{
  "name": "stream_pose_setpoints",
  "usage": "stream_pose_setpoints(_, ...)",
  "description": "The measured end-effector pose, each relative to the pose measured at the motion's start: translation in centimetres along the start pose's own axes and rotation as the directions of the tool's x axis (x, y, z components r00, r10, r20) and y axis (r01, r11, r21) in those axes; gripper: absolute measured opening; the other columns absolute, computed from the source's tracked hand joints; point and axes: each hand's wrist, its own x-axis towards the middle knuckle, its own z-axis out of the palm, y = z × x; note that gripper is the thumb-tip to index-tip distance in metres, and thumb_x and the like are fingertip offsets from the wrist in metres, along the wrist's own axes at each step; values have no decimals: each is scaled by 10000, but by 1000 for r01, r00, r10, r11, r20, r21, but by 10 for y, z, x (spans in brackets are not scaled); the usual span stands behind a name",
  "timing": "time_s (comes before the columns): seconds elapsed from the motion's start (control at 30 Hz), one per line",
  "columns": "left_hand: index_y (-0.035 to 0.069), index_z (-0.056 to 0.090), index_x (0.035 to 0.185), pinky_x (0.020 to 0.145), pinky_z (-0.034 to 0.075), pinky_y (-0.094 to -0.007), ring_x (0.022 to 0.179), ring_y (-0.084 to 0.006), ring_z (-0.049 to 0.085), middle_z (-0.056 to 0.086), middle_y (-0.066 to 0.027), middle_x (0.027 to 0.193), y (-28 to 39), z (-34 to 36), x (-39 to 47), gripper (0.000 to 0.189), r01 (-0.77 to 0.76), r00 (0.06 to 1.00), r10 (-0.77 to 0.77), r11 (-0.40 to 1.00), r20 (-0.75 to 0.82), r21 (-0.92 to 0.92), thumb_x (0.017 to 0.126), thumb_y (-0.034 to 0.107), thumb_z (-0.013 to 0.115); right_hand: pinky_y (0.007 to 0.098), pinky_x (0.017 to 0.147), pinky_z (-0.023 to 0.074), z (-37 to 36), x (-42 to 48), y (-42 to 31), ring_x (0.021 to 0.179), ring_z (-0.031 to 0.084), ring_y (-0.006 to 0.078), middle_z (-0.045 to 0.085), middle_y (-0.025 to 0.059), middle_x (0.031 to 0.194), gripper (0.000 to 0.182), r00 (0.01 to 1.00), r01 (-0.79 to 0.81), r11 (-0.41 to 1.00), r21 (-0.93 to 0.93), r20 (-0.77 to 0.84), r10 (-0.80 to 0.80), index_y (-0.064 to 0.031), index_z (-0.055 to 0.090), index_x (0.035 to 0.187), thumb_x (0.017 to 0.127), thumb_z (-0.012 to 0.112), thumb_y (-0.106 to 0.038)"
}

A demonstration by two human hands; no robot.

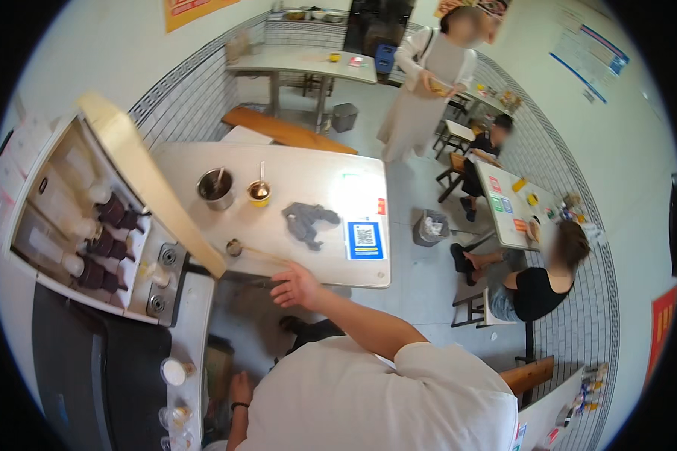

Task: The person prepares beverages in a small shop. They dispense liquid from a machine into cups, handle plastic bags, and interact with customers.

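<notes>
My right hand [299,287] hovers at the near edge of a pale table [327,270], fingers apart and nothing visible in them. Just beyond its fingertips ends the thin handle of a small metal ladle [234,247] lying on the tabletop. Farther back stand a steel pot [215,190] with dark contents and a utensil in it, and a yellow tub [259,194] with a spoon. A crumpled grey cloth [309,222] lies right of them. My left hand [241,389], with a dark bracelet at the wrist, hangs low beside the counter; its fingers are not clear.
A cabinet with several dark taps [113,211] stands left, behind a pale raised panel [152,180]. Lidded cups [176,372] line the counter edge [194,315]. One person [429,84] stands beyond the table holding a bowl; two others sit right. A bin [430,228] stands on the floor.
</notes>
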Motion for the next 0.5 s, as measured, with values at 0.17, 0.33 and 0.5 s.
stream_pose_setpoints(0.17,53,565,820,416,381,-276,485,-107,478,553,-35,634,82,-26,-39,287,179,980,-200,897,-10,-403,956,302,520,407,675,507,-6,-2,25,740,640,266,652,118,895,583,998,-51,998,-43,-27,50,-109,511,1172,917,376,-616)
stream_pose_setpoints(0.33,47,559,806,449,394,-288,502,-111,480,548,-37,631,79,-19,-58,296,198,964,-257,862,-67,-467,958,297,511,388,668,496,-17,3,44,746,636,228,643,102,895,502,988,-126,976,-175,-106,109,-126,515,1158,896,517,-555)
stream_pose_setpoints(0.5,26,552,741,552,460,-351,580,-183,553,583,-83,652,87,-23,-78,360,195,960,-255,908,-118,-371,952,314,515,363,667,493,3,6,39,740,634,218,642,84,881,479,973,-210,939,-272,-157,172,-114,523,1144,875,576,-506)
